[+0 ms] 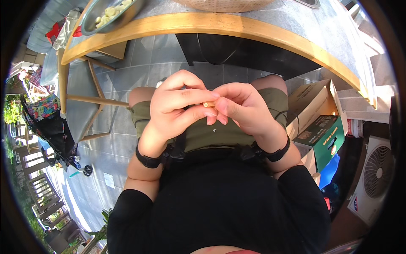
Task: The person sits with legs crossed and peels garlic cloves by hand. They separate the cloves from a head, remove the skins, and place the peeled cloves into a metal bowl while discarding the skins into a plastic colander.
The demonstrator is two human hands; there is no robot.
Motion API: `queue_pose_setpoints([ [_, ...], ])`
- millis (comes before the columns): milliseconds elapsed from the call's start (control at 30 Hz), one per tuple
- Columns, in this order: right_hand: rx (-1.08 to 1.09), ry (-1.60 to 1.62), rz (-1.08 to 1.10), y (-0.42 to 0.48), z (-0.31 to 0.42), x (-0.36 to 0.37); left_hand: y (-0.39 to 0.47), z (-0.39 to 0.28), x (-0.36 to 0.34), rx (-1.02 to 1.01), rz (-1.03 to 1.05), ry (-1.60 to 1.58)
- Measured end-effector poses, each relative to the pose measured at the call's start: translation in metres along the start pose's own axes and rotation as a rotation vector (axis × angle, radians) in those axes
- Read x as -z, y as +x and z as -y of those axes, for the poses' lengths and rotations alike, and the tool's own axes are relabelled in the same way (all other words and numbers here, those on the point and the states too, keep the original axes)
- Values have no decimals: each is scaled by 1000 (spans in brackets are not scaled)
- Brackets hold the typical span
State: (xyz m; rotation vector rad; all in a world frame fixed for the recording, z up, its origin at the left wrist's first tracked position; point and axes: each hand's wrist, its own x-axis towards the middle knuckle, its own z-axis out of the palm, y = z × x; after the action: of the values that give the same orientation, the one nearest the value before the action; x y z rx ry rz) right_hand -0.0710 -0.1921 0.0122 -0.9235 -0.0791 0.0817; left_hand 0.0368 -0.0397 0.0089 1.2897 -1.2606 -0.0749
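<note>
My left hand (pixel 179 103) and my right hand (pixel 242 106) meet above my lap. Between their fingertips is a small tan piece (pixel 208 104), possibly a garlic clove, its round end facing left. Both hands pinch it; fingers hide most of its right side. A small pale scrap (pixel 214 130) lies on my olive shorts (pixel 203 139) below them. Beyond my hands, at the table's left end, a metal bowl (pixel 128 15) holds several pale peeled pieces (pixel 111 12) that look like garlic cloves.
The wooden edge (pixel 219 22) of the table curves across in front of me, with a woven-looking basket (pixel 222 6) on top. A chair (pixel 82 98) and a stroller (pixel 50 127) stand left. Cardboard boxes (pixel 309 98) and an air-conditioner unit (pixel 372 177) are right.
</note>
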Motion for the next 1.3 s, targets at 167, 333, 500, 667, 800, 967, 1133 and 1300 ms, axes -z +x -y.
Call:
queue_pose_setpoints([
  [167,388,-643,-102,-7,0,-8,-19,4,-4,155,-168,-527],
  [333,763,-919,-63,-8,4,-17,-23,-5,-9,53,-9,-780],
  [500,788,-898,82,-7,4,-17,-30,-19,-11,115,-28,-806],
  [667,764,-859,153,-14,6,-19,-27,-33,-7,156,-20,-678],
  [800,721,-815,81,-19,3,-18,-26,-36,-4,167,56,-592],
  [967,792,-869,111,-18,-1,-15,-27,-39,-5,207,71,-496],
  [1133,807,-878,135,-20,6,-18,-25,-47,-6,190,66,-402],
  [1300,831,-892,158,-21,10,-20,-20,-53,-2,103,208,-246],
])
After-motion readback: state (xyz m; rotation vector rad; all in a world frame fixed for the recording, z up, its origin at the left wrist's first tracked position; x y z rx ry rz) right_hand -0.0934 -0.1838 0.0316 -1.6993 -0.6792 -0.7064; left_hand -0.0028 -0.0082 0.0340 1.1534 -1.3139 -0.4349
